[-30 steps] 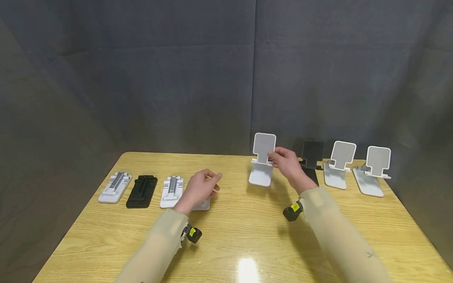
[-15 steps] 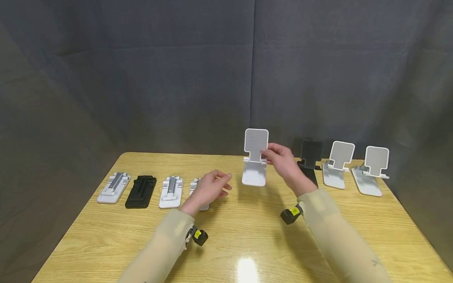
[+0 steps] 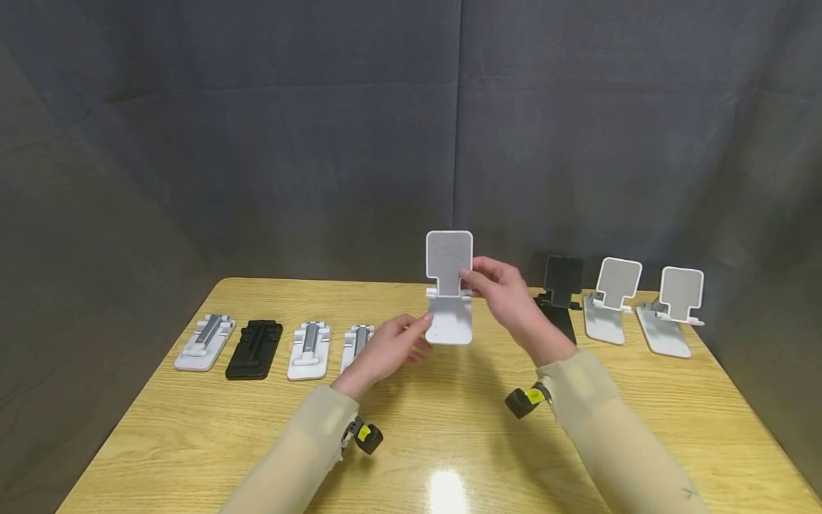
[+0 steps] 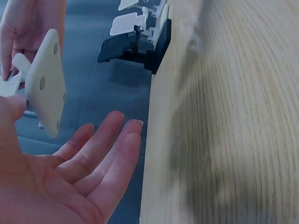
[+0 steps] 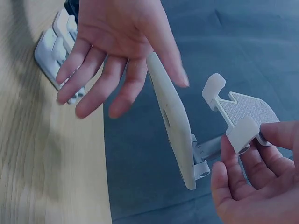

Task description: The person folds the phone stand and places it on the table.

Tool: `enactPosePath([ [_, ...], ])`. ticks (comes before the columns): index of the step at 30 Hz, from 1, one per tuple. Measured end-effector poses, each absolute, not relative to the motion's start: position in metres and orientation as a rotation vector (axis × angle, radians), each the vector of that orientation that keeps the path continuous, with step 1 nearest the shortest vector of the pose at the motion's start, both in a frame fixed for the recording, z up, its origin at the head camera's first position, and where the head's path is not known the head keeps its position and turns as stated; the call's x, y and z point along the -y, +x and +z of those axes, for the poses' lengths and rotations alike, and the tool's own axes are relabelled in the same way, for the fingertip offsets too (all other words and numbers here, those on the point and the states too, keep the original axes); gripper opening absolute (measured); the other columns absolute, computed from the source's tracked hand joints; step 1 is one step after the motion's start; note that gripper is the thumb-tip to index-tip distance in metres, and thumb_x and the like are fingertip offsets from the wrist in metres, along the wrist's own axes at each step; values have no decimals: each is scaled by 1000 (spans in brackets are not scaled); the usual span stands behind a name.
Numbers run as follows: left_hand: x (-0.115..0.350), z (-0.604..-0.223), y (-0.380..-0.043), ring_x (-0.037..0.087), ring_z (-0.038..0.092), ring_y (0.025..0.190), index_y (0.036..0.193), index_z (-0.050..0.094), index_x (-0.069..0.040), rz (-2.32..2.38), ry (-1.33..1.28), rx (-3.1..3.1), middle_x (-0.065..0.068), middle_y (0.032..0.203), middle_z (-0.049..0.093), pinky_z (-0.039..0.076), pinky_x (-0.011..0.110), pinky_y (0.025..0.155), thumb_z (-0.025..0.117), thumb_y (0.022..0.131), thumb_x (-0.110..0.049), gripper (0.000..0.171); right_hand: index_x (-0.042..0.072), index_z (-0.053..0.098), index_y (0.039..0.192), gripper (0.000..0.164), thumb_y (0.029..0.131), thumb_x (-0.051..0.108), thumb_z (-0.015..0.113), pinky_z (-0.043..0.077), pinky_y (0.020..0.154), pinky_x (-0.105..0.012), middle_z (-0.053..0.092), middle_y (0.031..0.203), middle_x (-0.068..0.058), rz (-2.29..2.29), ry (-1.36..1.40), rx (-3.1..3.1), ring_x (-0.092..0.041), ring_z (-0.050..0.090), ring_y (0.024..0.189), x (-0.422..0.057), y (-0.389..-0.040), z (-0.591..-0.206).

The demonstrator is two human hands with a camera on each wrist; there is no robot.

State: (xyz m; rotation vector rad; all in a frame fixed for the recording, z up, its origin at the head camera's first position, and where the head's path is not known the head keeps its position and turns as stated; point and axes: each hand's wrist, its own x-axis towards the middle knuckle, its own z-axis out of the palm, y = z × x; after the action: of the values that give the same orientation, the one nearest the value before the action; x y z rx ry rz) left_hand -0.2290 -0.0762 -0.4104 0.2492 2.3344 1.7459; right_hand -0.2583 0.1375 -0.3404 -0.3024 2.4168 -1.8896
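Observation:
Above the table, my right hand [image 3: 514, 300] pinches an unfolded white phone stand [image 3: 449, 325] by the side of its grey-padded upper plate, thumb in front. My left hand [image 3: 392, 350] is at the lower left of the stand's base, its fingers extended and apart. In the left wrist view the fingers [image 4: 100, 158] point away below the base plate [image 4: 46, 86]. The left thumb is close to the base's edge; whether it touches is hard to tell. From the right wrist, the stand's base [image 5: 173, 121] and its metal arm [image 5: 208, 148] show, with the right fingers around the upper plate.
Left on the wooden table [image 3: 411, 442] lie folded stands: white [image 3: 205, 343], black [image 3: 255, 350], white [image 3: 310, 351], and a white one [image 3: 355, 341] partly behind my left hand. Unfolded at right stand a black one [image 3: 564, 282] and two white ones [image 3: 605, 321] [image 3: 664, 332]. A dark curtain [image 3: 321, 143] hangs behind.
My right hand has carried the white phone stand leftward, off its spot near the table's back. The left hand has moved right, up to the stand's base.

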Motion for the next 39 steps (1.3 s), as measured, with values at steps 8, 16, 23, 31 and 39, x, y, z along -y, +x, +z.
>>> enactPosePath([
  [8,69,-407,-224,41,70,92,120,58,6,1736,320,-2287,24,104,70,60,48,81,52,104,-53,62,0,62,130,32,106,21,57,43,108,-49,67,124,-15,-1907,-387,-2413,-29,62,115,-134,-248,-335],
  [16,64,-404,-220,45,69,95,134,55,5,1846,448,-2128,18,106,69,59,48,84,54,106,-36,50,1,63,129,31,106,22,58,43,107,-51,69,121,-12,-1896,-424,-2416,-27,64,112,-130,-238,-332],
  [23,61,-402,-216,36,71,88,134,56,5,1884,514,-2062,18,104,70,59,51,84,55,107,-26,41,2,64,128,31,105,22,60,44,107,-50,70,120,-12,-1908,-434,-2412,-27,65,111,-128,-234,-334],
  [31,60,-406,-215,30,72,89,132,56,8,1971,492,-1921,21,102,72,60,43,83,54,108,-22,38,2,62,131,33,105,22,60,46,106,-49,69,123,-11,-1904,-398,-2396,-27,64,113,-130,-234,-339],
  [39,57,-412,-212,22,72,84,130,57,9,1988,505,-1835,19,98,72,60,40,82,53,108,-18,35,4,62,127,36,97,20,72,48,101,-46,69,118,-11,-1929,-356,-2445,-26,63,107,-133,-235,-344],
])
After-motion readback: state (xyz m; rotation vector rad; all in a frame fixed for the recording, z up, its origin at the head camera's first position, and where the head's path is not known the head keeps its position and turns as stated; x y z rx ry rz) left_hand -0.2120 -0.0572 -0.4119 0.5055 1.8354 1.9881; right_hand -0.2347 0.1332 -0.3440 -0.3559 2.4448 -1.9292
